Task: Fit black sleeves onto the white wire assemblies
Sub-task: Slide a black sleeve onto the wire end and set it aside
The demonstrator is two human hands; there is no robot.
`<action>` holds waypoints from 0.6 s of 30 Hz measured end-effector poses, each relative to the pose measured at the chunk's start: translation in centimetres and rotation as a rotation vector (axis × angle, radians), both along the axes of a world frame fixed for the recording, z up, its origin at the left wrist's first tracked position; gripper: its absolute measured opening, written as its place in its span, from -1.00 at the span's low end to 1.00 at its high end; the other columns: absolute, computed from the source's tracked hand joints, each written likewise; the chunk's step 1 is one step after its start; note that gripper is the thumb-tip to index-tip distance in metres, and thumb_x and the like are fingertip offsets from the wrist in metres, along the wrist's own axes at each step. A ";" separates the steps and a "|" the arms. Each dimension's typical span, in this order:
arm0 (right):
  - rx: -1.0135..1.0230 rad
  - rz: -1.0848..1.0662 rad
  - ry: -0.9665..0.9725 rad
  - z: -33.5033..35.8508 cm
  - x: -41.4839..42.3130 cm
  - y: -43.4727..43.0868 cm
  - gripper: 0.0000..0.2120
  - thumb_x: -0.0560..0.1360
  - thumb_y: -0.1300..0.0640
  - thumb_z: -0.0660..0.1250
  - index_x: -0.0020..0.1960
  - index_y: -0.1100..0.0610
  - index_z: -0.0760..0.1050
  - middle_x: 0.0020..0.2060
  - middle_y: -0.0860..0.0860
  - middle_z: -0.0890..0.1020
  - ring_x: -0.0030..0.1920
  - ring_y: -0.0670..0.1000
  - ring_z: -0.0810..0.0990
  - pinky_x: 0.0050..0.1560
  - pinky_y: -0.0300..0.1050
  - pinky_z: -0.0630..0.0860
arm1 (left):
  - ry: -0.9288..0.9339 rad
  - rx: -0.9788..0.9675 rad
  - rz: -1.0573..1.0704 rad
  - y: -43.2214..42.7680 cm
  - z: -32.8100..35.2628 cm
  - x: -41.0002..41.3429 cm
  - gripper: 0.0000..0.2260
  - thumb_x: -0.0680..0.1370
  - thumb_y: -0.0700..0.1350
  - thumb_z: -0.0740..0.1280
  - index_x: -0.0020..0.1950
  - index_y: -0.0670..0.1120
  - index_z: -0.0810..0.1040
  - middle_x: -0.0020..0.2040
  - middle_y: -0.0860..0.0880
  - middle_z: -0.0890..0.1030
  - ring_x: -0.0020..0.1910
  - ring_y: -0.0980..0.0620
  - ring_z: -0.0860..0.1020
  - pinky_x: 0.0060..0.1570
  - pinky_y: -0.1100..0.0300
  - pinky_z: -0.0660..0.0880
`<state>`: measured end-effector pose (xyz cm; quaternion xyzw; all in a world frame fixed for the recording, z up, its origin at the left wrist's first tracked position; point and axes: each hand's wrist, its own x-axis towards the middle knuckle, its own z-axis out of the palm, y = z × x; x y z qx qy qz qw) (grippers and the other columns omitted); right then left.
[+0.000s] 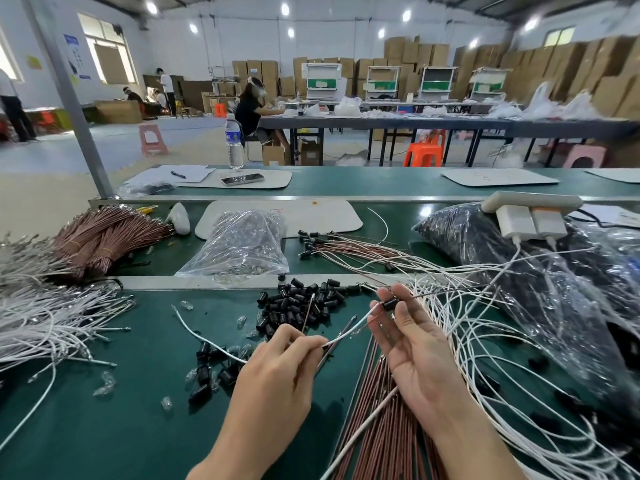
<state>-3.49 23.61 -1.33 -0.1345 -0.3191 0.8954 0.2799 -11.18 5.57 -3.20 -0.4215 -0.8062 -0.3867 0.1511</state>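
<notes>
Right hand pinches a black sleeve at its fingertips; left hand pinches the white wire running up to it (we'd keep tip & bore aligned, feed slowly).

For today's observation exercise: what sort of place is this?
Probably a factory assembly hall: long green workbenches strewn with white wires and black sleeves, with cardboard boxes stacked along the back wall.

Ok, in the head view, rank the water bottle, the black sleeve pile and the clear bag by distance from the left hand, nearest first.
1. black sleeve pile, just beyond the left hand.
2. clear bag, farther back, centre-left.
3. water bottle, at the far bench's back edge.
</notes>
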 end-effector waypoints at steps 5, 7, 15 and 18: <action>0.021 0.006 -0.018 0.0 0.0 0.0 -0.72 0.49 0.23 0.28 0.16 0.14 0.63 0.08 0.10 0.72 -0.03 0.03 0.73 -0.06 -0.10 0.68 | -0.009 0.007 0.002 -0.1 0.3 0.1 -0.83 0.64 -0.02 0.24 0.11 0.02 0.61 -0.08 0.21 0.47 -0.25 0.14 0.47 -0.25 0.27 0.42; 0.023 0.006 -0.016 0.0 0.0 0.0 -0.72 0.49 0.23 0.28 0.16 0.15 0.63 0.08 0.11 0.72 -0.02 0.04 0.73 -0.03 -0.09 0.69 | -0.022 0.019 0.009 -0.2 0.3 0.2 -0.84 0.64 -0.01 0.23 0.08 0.02 0.59 -0.11 0.20 0.46 -0.26 0.15 0.46 -0.25 0.32 0.38; 0.024 0.036 -0.057 -0.2 0.0 -0.2 -0.78 0.62 0.31 0.18 0.15 0.20 0.58 -0.02 0.15 0.72 -0.10 0.06 0.72 -0.09 -0.09 0.68 | -0.033 0.068 0.063 -0.2 0.3 -0.1 -0.78 0.65 0.09 0.14 0.02 0.09 0.56 -0.16 0.25 0.47 -0.26 0.14 0.48 -0.27 0.27 0.42; 0.021 0.049 -0.100 -0.4 -0.1 -0.3 -0.83 0.65 0.30 0.16 0.10 0.21 0.52 -0.21 0.12 0.68 -0.26 0.01 0.66 -0.17 -0.09 0.67 | -0.041 0.107 0.081 -0.1 0.1 -0.3 -0.81 0.66 0.05 0.17 0.06 0.07 0.56 -0.12 0.24 0.49 -0.21 0.15 0.52 -0.27 0.18 0.52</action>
